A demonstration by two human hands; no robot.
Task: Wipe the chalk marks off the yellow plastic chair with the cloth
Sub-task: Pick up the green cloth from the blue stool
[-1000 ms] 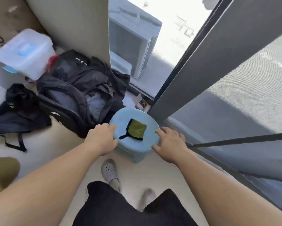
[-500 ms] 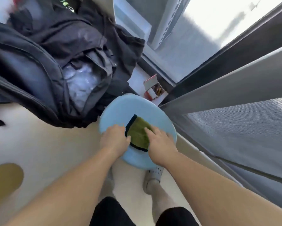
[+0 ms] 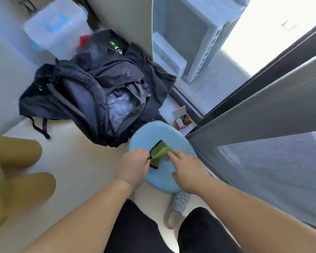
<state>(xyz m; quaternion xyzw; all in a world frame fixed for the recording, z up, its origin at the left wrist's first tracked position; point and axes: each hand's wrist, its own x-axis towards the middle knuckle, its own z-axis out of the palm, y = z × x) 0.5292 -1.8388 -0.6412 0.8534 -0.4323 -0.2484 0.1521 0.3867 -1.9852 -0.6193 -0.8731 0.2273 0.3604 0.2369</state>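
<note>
A green cloth (image 3: 160, 151) with a black border lies bunched on the seat of a round light-blue stool (image 3: 153, 132). My left hand (image 3: 133, 165) pinches the cloth's left black edge between its curled fingers. My right hand (image 3: 186, 170) rests on the stool with its fingers stretched out, and a fingertip touches the cloth's right side. The yellow plastic chair (image 3: 16, 161) shows only as a blurred yellow shape at the far left edge, well away from both hands. No chalk marks can be made out on it.
A black backpack (image 3: 91, 95) slumps on the floor just behind the stool, with a clear plastic box (image 3: 56, 28) beyond it. A small open carton (image 3: 183, 120) of coloured sticks sits by the sliding door frame (image 3: 254, 106). My grey shoe (image 3: 179, 201) is under the stool's near edge.
Both hands came from the stool's rim onto the cloth. The left hand has taken hold of its edge and the flat cloth is now bunched. The view tilted, bringing the yellow chair in.
</note>
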